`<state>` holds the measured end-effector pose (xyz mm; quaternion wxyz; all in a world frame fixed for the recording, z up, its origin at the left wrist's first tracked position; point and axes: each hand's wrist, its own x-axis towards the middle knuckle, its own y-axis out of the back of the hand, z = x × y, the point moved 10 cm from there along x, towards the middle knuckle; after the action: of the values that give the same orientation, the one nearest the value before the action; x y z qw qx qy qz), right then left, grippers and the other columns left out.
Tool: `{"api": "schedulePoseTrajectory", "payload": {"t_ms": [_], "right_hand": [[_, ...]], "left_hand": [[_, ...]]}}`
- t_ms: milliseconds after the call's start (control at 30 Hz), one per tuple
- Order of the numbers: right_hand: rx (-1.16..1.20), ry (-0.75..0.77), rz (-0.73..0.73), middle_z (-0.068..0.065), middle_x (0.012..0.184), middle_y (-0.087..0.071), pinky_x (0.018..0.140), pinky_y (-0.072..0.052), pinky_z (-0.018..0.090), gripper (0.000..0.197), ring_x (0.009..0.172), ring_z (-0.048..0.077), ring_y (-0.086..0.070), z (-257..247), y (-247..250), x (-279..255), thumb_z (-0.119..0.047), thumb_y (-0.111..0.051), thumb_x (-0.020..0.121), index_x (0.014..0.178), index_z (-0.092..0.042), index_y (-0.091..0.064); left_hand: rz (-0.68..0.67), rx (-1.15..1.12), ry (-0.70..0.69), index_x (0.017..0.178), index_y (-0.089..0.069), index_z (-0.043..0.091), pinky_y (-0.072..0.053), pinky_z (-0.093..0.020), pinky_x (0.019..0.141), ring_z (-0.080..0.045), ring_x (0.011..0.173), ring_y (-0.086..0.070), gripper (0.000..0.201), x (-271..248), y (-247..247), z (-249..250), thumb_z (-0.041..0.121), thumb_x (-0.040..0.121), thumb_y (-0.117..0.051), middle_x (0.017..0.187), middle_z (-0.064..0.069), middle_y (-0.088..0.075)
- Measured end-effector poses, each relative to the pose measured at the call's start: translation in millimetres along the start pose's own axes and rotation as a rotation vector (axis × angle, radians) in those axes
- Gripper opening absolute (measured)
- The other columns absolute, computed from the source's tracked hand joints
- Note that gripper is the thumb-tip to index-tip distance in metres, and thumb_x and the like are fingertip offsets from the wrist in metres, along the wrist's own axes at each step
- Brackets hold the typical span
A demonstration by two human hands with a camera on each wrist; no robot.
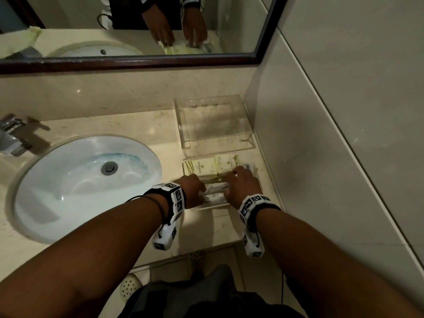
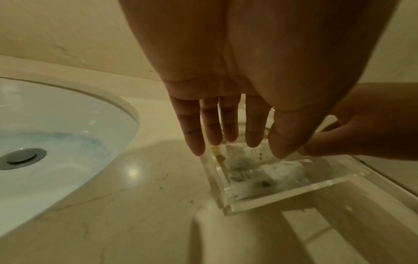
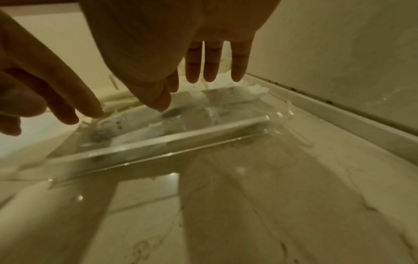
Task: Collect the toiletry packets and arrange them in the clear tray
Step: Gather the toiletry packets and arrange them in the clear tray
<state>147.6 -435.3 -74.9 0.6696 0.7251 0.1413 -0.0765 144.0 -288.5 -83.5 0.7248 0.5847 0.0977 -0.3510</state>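
A shallow clear tray [image 1: 212, 206] sits on the counter by the right wall. Two cream packets [image 1: 204, 167] lie across its far half. Two white crinkled packets [image 1: 215, 187] lie side by side in its near half. My left hand [image 1: 193, 189] reaches in from the left, its straight fingers [image 2: 253, 135] pointing down onto the white packets [image 2: 260, 171]. My right hand [image 1: 241, 183] comes in from the right with straight fingers, and its thumb [image 3: 156, 101] touches a white packet [image 3: 140, 123]. Neither hand grips anything. The tray's front wall [image 3: 181, 141] is close to the wrist.
An empty clear acrylic holder [image 1: 183, 125] stands just behind the tray. The white sink basin [image 1: 68, 180] is to the left, with the chrome tap [image 1: 13, 134] beyond it. A tiled wall [image 1: 298, 157] borders the counter on the right, and a mirror [image 1: 137, 26] hangs above.
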Motion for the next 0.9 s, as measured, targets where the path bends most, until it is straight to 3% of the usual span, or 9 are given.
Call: {"api": "schedulePoseTrajectory", "payload": {"t_ms": [200,400,567,900], "right_hand": [[0.002,0.128,0.007,0.005,0.143,-0.042,0.1,-0.045,0.041,0.052,0.13,0.027,-0.041,-42.8,18.2,12.3,-0.037,-0.063,0.087,0.137,-0.025,-0.053],[-0.048,0.295,-0.002,0.004,0.147,-0.037,0.096,-0.048,0.04,0.054,0.132,0.027,-0.039,-122.1,27.3,30.5,-0.036,-0.063,0.087,0.139,-0.028,-0.05],[-0.063,0.461,-0.005,0.003,0.148,-0.037,0.097,-0.047,0.04,0.055,0.134,0.026,-0.037,-222.0,25.7,35.0,-0.036,-0.062,0.088,0.14,-0.029,-0.049],[-0.141,0.791,-0.077,0.005,0.153,-0.034,0.1,-0.046,0.043,0.054,0.138,0.03,-0.035,-427.1,-3.6,-1.4,-0.031,-0.062,0.088,0.14,-0.029,-0.049]], "left_hand": [[0.108,-0.117,0.049,0.13,-0.058,0.025,-0.042,-0.029,0.099,-0.019,0.12,-0.054,0.04,-17.2,30.4,-25.6,0.035,0.092,-0.057,0.132,-0.001,-0.056],[0.163,-0.175,0.185,0.133,-0.056,0.025,-0.043,-0.031,0.1,-0.017,0.122,-0.053,0.041,-61.9,38.9,-96.9,0.038,0.094,-0.052,0.134,0.003,-0.056],[0.238,-0.234,0.339,0.131,-0.057,0.025,-0.044,-0.031,0.1,-0.018,0.122,-0.054,0.04,-122.0,37.4,-177.1,0.035,0.093,-0.052,0.134,0.003,-0.057],[0.288,-0.384,0.65,0.132,-0.057,0.023,-0.044,-0.031,0.1,-0.02,0.122,-0.054,0.042,-254.4,-13.5,-329.8,0.036,0.092,-0.053,0.135,0.001,-0.057]]}}
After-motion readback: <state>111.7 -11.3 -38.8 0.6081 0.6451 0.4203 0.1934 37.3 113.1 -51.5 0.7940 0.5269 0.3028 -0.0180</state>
